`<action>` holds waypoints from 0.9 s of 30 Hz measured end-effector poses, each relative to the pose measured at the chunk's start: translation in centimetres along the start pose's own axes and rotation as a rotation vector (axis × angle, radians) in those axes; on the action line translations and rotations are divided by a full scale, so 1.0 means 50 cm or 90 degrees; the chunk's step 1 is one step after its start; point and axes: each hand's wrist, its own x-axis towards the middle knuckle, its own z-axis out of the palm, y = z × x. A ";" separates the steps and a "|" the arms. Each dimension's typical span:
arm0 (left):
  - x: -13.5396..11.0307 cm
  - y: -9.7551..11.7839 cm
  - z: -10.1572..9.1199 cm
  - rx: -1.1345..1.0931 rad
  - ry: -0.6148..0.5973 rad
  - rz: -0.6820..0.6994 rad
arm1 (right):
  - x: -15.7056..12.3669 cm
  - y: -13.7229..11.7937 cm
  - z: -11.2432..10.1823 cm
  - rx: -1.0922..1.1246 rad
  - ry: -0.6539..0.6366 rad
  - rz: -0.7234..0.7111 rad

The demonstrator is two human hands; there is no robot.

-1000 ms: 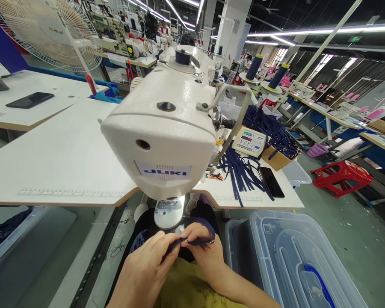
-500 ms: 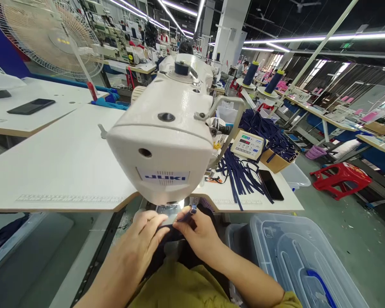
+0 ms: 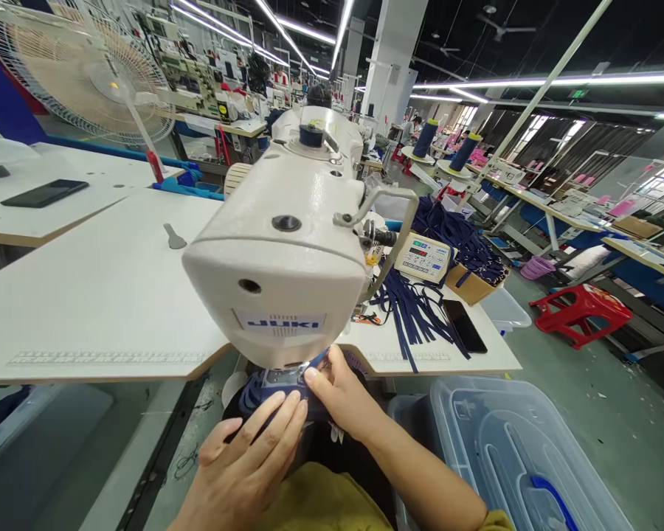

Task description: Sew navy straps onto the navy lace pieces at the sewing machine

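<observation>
A white sewing machine (image 3: 279,258) fills the middle of the head view, its end towards me. Under its head lies navy blue fabric (image 3: 250,397), partly hidden by the machine and my hands. My left hand (image 3: 257,450) rests on the near side of the fabric, fingers stretched out and lying flat. Close beside the needle area, my right hand (image 3: 344,394) pinches the navy fabric between thumb and forefinger. The needle itself is hidden behind the machine head.
Cut navy strips (image 3: 412,313) and a phone (image 3: 463,326) lie right of the machine by a control panel (image 3: 423,258). A cardboard box (image 3: 476,286) holds more strips. A lidded plastic bin (image 3: 509,442) stands at lower right. A flat grey piece (image 3: 174,237) lies on the left tabletop.
My left hand has moved down and its fingers have straightened onto the fabric. My right hand has shifted slightly towards the machine. More navy fabric now shows under the machine head.
</observation>
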 end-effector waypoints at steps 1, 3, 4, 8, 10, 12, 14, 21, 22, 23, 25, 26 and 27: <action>-0.001 -0.001 0.002 0.001 -0.010 -0.002 | 0.004 0.000 -0.003 -0.032 0.012 -0.011; -0.001 0.000 0.004 0.006 -0.014 -0.015 | 0.014 -0.002 -0.008 -0.103 0.044 -0.031; 0.000 0.002 0.005 0.014 -0.010 -0.021 | 0.020 -0.005 -0.009 -0.136 0.061 -0.041; 0.013 0.011 0.007 0.034 0.008 -0.106 | 0.048 -0.022 -0.006 -0.242 0.105 -0.086; 0.018 0.011 0.009 0.054 0.004 -0.092 | 0.059 -0.031 -0.003 -0.268 0.101 -0.116; 0.019 0.007 0.011 0.069 0.003 -0.077 | 0.066 -0.038 -0.001 -0.280 0.100 -0.144; 0.017 0.001 0.014 0.062 0.007 -0.107 | 0.070 -0.042 0.001 -0.290 0.109 -0.160; -0.007 -0.014 0.026 0.023 -0.030 -0.064 | 0.066 -0.045 -0.002 -0.283 0.094 -0.134; -0.009 -0.014 0.029 0.011 -0.028 -0.063 | 0.061 -0.044 -0.004 -0.277 0.093 -0.121; -0.011 -0.014 0.033 -0.003 -0.017 -0.056 | 0.054 -0.043 -0.007 -0.267 0.092 -0.107; -0.016 -0.013 0.040 -0.038 0.016 -0.077 | 0.035 -0.039 -0.012 -0.235 0.084 -0.077; -0.019 -0.012 0.044 -0.052 0.035 -0.094 | 0.025 -0.036 -0.014 -0.215 0.074 -0.063; -0.021 -0.012 0.045 -0.061 0.043 -0.104 | 0.015 -0.034 -0.016 -0.194 0.058 -0.049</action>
